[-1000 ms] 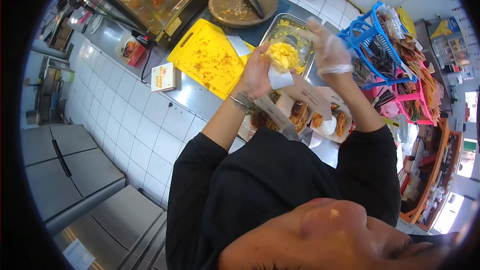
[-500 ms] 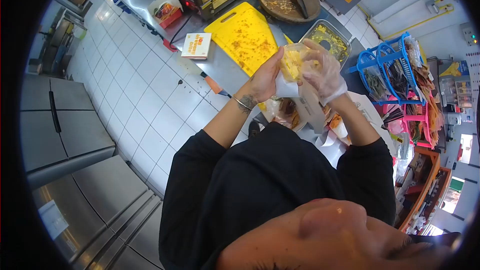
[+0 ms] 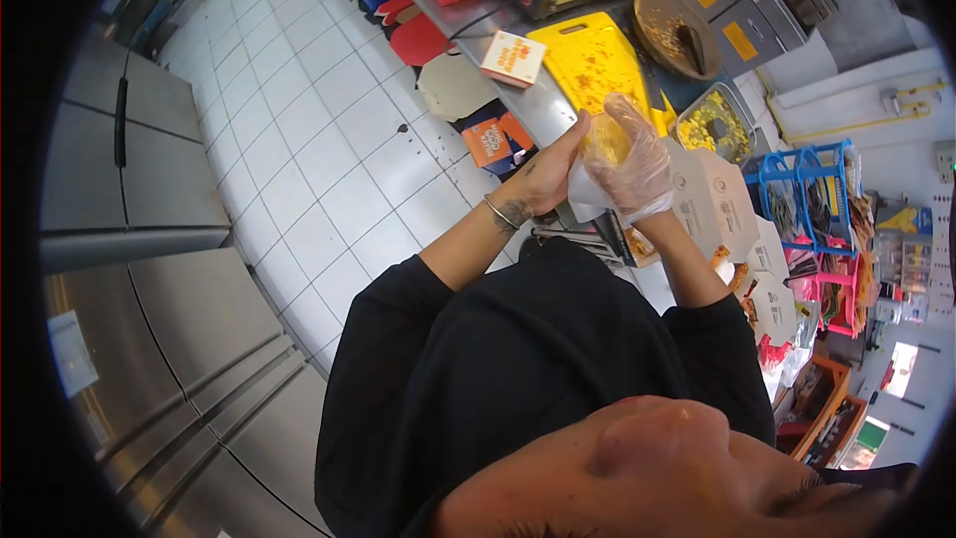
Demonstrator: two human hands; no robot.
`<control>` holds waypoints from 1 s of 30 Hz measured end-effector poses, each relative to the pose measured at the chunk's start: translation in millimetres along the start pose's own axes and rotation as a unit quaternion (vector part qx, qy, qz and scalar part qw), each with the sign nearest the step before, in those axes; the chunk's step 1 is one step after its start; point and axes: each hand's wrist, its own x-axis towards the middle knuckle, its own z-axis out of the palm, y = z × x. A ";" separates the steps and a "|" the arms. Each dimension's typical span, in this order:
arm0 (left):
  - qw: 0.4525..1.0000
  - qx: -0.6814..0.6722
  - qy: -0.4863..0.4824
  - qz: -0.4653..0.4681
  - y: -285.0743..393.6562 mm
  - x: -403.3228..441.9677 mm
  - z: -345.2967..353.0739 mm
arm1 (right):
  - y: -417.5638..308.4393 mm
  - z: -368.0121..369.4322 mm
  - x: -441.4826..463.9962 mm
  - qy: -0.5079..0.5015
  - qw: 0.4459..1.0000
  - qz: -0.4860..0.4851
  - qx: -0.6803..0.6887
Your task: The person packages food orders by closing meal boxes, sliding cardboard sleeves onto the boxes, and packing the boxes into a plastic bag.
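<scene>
Between my hands, above the near edge of the counter, is a small clear plastic container (image 3: pixel 601 144) with yellow food in it. My bare left hand (image 3: pixel 550 177), with a bangle at its wrist, grips the container from the left. A clear plastic glove covers my right hand (image 3: pixel 642 167), whose fingers curl around the container's right side and top. Something white, perhaps paper (image 3: pixel 586 189), shows below the container. Behind the hands lies a yellow cutting board (image 3: pixel 590 55) strewn with crumbs. A metal tray (image 3: pixel 719 122) of chopped yellow food stands beyond my right hand.
A small printed box (image 3: pixel 513 58) sits at the counter's left edge. A round wooden bowl (image 3: pixel 675 32) with a dark utensil stands at the back. Open cardboard boxes (image 3: pixel 715 197) and blue baskets (image 3: pixel 802 184) are on the right. An orange box (image 3: pixel 487 142) is below the counter's edge.
The view has turned, so the counter items appear farther right. My gloved right hand has closed more over the container, which is now more hidden. Both hands stay on it.
</scene>
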 end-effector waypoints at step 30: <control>0.746 0.652 0.096 0.097 -96.1 -25.3 -127.1 | 5.4 87.6 -95.4 -0.101 0.857 0.505 0.028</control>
